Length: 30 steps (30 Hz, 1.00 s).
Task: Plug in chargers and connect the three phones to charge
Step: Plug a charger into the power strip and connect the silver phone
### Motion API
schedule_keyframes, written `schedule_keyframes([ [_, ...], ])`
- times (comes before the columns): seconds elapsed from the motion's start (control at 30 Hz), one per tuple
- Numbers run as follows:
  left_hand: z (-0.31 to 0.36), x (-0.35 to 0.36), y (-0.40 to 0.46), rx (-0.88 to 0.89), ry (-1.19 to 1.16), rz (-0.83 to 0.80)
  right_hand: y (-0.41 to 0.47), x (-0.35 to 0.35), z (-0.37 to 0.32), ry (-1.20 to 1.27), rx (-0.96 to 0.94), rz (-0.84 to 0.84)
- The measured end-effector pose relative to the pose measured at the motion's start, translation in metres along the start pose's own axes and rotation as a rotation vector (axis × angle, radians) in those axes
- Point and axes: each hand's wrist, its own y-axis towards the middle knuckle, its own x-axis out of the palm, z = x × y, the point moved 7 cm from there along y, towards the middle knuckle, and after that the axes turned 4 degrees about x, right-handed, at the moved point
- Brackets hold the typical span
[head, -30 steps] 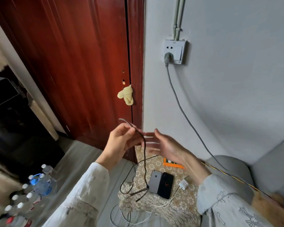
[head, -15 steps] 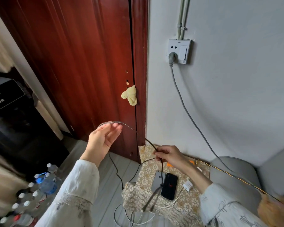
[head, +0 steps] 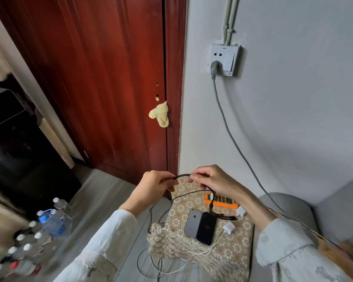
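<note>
A small table (head: 228,259) draped in a beige lace-patterned cloth is sitting nearest the person, and everything here is being placed against it; white cables (head: 167,269) are looping on the grey floor just below its near edge; clear plastic bottles (head: 47,222) are standing on the floor well to its left; a grey cushioned seat (head: 289,208) is touching its right side. On the cloth a grey phone (head: 192,223) and a black phone (head: 206,227) are lying face down, side by side and touching, their long axes running from the near edge toward the wall, tilted slightly; a white charger plug (head: 229,228) is lying just right of them; an orange power strip (head: 220,201) is lying along the table's far edge, its long axis running left to right. Above the table's far side the left hand (head: 154,185) and the right hand (head: 211,181) are both pinching a dark braided cable (head: 182,176), which is arching between them; its free end is dangling over the phones. Beyond the table a dark red door (head: 102,78) is standing to the far left, a yellow cloth (head: 160,114) wedged at its edge; on the pale wall above, a socket (head: 224,59) is holding a grey cord (head: 228,129).
</note>
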Motion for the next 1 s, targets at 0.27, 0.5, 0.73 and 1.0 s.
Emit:
schedule_keyframes([
  [0.27,0.007,-0.045,0.002,0.066,-0.423,0.265,-0.003,0.023,0.060,-0.079,0.158,0.088],
  [0.5,-0.023,-0.045,-0.007,-0.065,-0.402,0.122,0.005,0.013,0.052,-0.237,0.100,0.275],
  [0.73,-0.013,0.003,-0.013,-0.062,-0.259,-0.158,0.009,0.014,0.031,-0.081,0.064,0.457],
  [1.0,-0.009,0.030,-0.031,-0.017,-0.228,-0.451,0.016,0.042,0.052,1.655,0.577,0.265],
])
